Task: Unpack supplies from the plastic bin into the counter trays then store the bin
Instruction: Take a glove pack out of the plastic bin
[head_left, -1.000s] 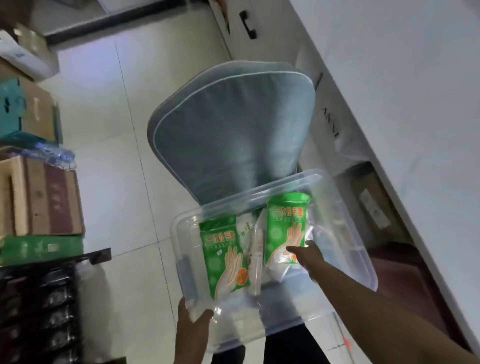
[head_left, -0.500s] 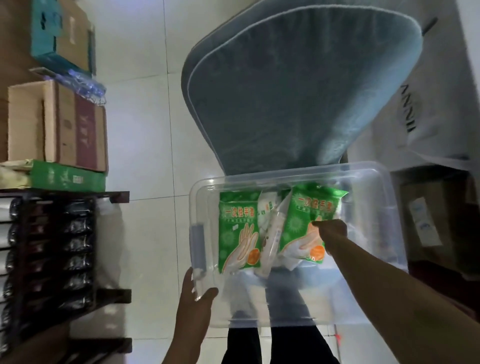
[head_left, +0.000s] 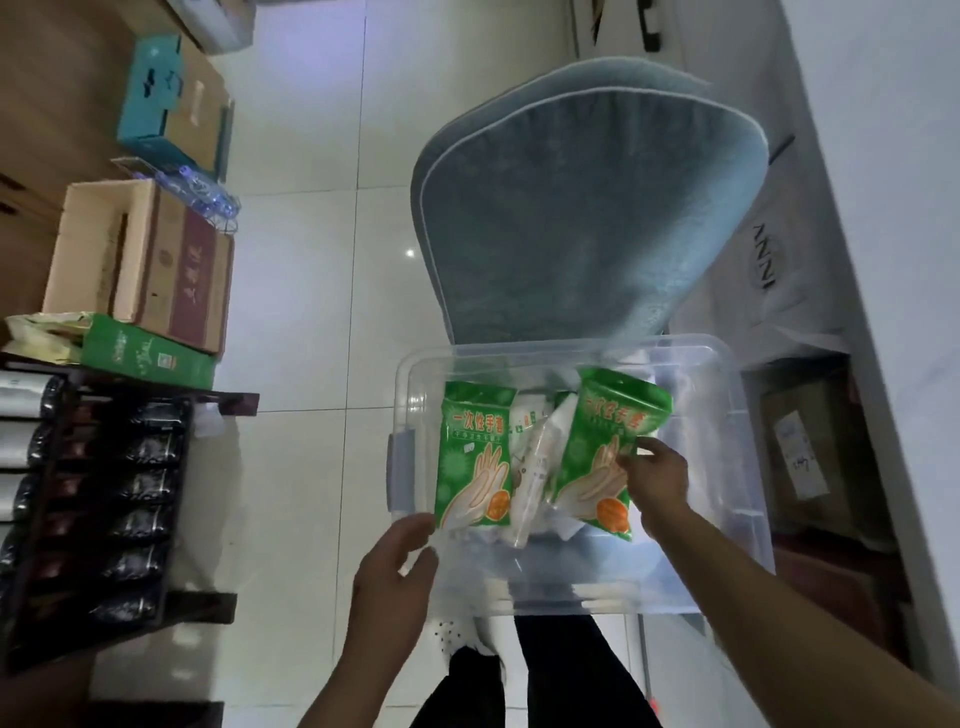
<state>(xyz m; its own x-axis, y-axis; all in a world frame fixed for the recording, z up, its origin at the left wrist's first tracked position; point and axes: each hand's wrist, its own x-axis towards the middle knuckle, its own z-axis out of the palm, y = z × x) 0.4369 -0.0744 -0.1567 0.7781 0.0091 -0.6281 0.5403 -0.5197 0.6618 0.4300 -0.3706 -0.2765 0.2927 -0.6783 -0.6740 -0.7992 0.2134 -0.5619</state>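
A clear plastic bin (head_left: 737, 447) rests on a grey-blue padded chair (head_left: 582, 218). Inside lie two green packs of disposable gloves and some white packets (head_left: 530, 467) between them. My right hand (head_left: 657, 480) reaches into the bin and pinches the right green glove pack (head_left: 602, 441), which is tilted up off the bottom. The left green glove pack (head_left: 475, 457) lies flat near the bin's left wall. My left hand (head_left: 395, 582) is at the bin's near left corner, fingers spread and just off the rim, holding nothing.
A white counter (head_left: 883, 156) runs down the right side, with a white bag (head_left: 769, 260) and a cardboard box (head_left: 800, 452) beneath it. On the left stand a dark rack of bottles (head_left: 104, 493), cardboard boxes (head_left: 150, 270) and a green carton (head_left: 145, 353). Pale tiled floor (head_left: 311, 312) lies between.
My right hand has lifted the right green pack's edge higher. My left hand has come off the bin's corner and opened. The view has tilted back slightly.
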